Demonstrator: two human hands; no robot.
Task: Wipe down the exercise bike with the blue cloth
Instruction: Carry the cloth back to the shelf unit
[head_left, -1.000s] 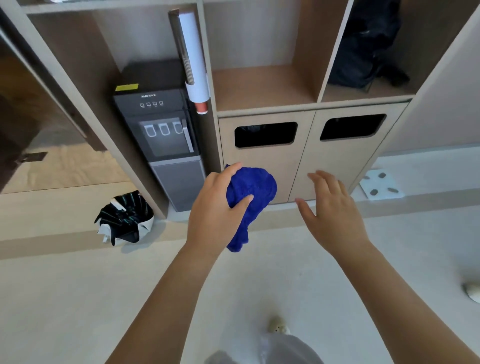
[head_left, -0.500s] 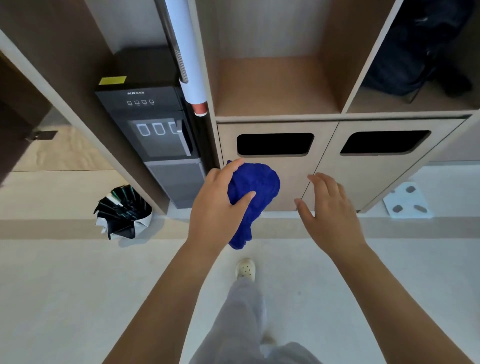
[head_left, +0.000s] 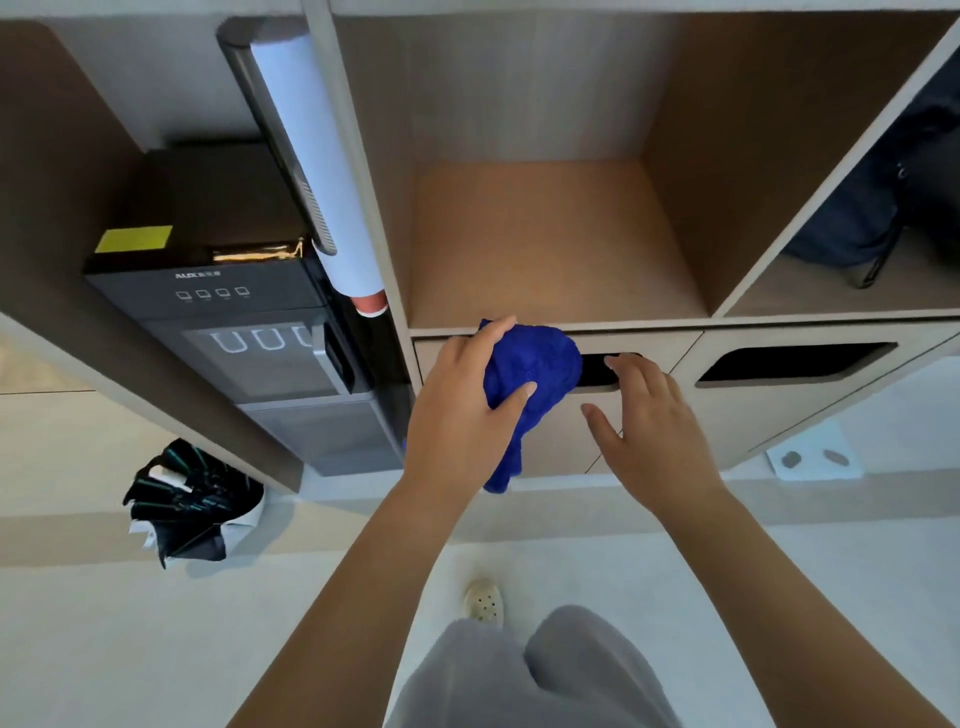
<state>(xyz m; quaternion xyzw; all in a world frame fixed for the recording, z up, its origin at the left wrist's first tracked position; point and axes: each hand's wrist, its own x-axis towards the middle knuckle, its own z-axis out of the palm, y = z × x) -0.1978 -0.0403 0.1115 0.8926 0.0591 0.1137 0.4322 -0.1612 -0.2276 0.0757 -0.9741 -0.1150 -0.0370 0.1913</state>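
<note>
Below, a shoe (head_left: 483, 601) rests on the floor (head_left: 156, 649). Higher, the left hand (head_left: 460, 421) grips the bunched cloth (head_left: 535, 371), its fingers (head_left: 496, 330) curled round it, before a cabinet door (head_left: 563, 441). The right hand (head_left: 652, 421), fingers loosely spread, holds nothing just beside. Behind, a shelf (head_left: 545, 244); left, a dispenser (head_left: 249, 322).

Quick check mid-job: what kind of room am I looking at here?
Probably a shared refreshment and storage corner, perhaps in a gym: a black floor-standing water dispenser with a white cup tube beside it, open wooden cubbies, and wooden doors with bin-style slots. No bike shows.
</note>
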